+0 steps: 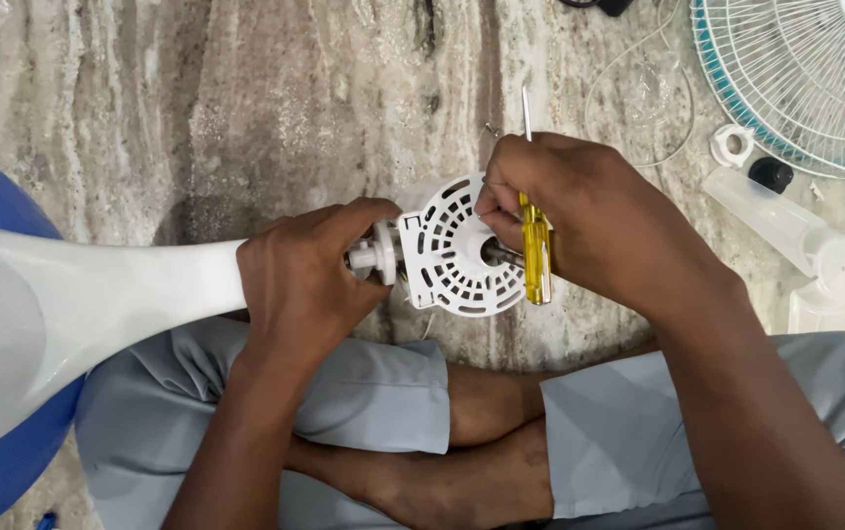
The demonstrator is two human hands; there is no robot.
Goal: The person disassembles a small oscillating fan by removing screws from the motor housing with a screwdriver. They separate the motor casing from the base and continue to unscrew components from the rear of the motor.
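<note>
The person sits cross-legged on the stone floor (275,108) with a white fan stand (98,304) lying across the lap. The left hand (309,280) is wrapped tight around the neck of the stand, just beside the white vented motor cover (452,270). The right hand (579,221) holds a yellow screwdriver (535,250) in clenched fingers while pinching the cover's rim. I think it helps to keep the stand steady and turn slowly. Farther off lie a clear fan blade (795,236) and a wire fan guard (805,79).
</note>
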